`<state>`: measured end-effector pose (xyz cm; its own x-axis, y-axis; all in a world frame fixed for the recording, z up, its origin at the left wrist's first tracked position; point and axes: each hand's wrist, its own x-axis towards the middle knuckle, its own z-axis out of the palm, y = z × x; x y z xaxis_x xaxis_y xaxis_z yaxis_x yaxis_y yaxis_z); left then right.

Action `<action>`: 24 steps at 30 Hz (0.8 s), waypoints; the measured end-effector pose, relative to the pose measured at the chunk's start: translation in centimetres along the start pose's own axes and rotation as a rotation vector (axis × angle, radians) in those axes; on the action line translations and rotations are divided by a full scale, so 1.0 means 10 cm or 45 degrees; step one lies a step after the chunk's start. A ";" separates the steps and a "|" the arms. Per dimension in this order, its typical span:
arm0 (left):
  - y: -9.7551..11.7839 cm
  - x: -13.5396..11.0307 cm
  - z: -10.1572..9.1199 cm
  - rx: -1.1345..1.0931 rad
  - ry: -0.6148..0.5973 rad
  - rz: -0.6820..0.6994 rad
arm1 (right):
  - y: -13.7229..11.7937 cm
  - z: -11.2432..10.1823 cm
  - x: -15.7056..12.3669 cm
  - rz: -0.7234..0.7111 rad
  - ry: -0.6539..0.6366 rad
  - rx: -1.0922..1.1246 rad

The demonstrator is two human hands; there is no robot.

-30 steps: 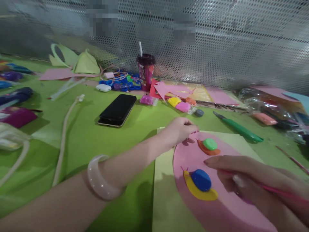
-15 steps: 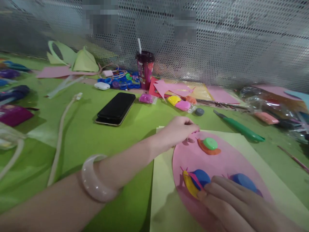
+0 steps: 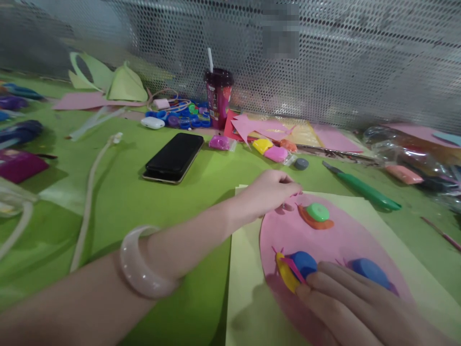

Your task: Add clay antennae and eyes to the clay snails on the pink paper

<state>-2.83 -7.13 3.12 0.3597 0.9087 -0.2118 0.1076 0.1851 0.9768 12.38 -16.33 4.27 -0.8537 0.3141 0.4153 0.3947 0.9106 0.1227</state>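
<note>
My right hand (image 3: pixel 345 302) has its thumb and forefinger pinched on the lower end of a thin pink clay strip (image 3: pixel 293 269). That strip lies across a snail figure with a yellow clay body (image 3: pixel 286 274) and a blue cap shell (image 3: pixel 304 263). A second blue cap (image 3: pixel 370 272) sits just beyond my knuckles. My left hand (image 3: pixel 275 190) rests with curled fingers at the top left edge of the pink paper oval (image 3: pixel 345 235); something pink shows at its fingertips, too small to make out. Beside it is an orange snail (image 3: pixel 313 219) with a green cap (image 3: pixel 318 212).
Pale yellow paper (image 3: pixel 245 288) lies under the oval. Behind are a green-handled cutter (image 3: pixel 370 192), a grey cap (image 3: pixel 301 164), clay packets (image 3: pixel 275 153) and a drink cup (image 3: pixel 218 98). A black phone (image 3: pixel 175 156) and a pale cord (image 3: pixel 89 202) lie left. Perforated metal (image 3: pixel 324 72) stands at the back.
The view has shifted slightly, so the things on the table appear a little higher and more to the right. Both hands keep nearly the same places on the oval.
</note>
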 end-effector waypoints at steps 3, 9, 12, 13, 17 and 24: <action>-0.02 0.03 0.00 0.006 0.001 0.010 | 0.00 0.00 -0.03 -0.006 0.040 -0.069; -0.05 0.04 -0.01 -0.018 -0.015 0.035 | -0.02 0.00 -0.11 -0.031 0.092 -0.172; -0.04 0.03 -0.01 -0.003 -0.007 0.023 | -0.02 0.01 -0.09 -0.059 0.124 -0.191; -0.04 0.02 -0.01 0.004 -0.005 0.021 | -0.02 0.01 -0.07 -0.063 0.143 -0.208; -0.03 0.02 -0.01 0.012 -0.004 0.027 | -0.02 0.02 -0.02 -0.079 0.134 -0.246; -0.07 0.04 -0.01 -0.002 -0.018 0.043 | -0.10 0.04 0.01 -0.008 0.113 -0.274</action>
<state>-2.85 -6.84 2.30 0.3759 0.9092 -0.1790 0.0940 0.1547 0.9835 11.79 -17.12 3.82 -0.8270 0.2751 0.4903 0.4609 0.8312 0.3109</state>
